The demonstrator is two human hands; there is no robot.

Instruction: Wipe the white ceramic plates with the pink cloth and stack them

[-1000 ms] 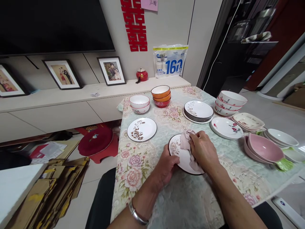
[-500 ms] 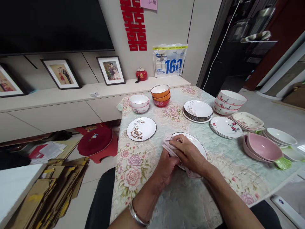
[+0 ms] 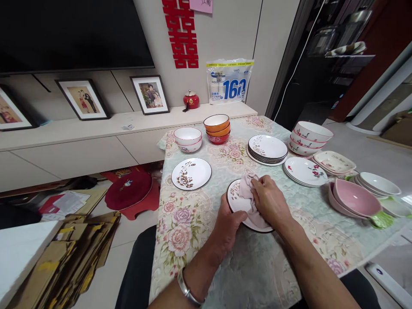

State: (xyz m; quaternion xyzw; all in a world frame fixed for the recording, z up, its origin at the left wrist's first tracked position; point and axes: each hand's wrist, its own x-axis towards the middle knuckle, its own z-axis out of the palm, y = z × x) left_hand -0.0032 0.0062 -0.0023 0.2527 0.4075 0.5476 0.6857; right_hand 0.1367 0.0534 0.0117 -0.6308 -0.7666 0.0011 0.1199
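A white plate with a dark rim and brown flowers (image 3: 236, 204) is tilted in front of me over the table. My left hand (image 3: 228, 221) grips its left edge, thumb on the upper face. Bunched in my right hand (image 3: 270, 199) is a pale pink cloth (image 3: 247, 187), pressed on the plate's upper face. The cloth covers much of the plate, and my right hand hides its right side. To the left, a matching plate (image 3: 196, 174) lies flat on the flowered tablecloth (image 3: 180, 214).
Behind stand white bowls (image 3: 188, 136), orange bowls (image 3: 217, 124) and a plate stack (image 3: 268, 148). On the right are red-flowered plates (image 3: 304, 171), tall bowls (image 3: 310, 133), a square dish (image 3: 334, 162), small white bowls (image 3: 380, 183) and pink bowls (image 3: 357, 199). A red stool (image 3: 128, 189) stands left of the table.
My right hand has moved right with the cloth, away from my left hand, onto the plate's face. The plate is now tilted toward me and its flowered left part shows.
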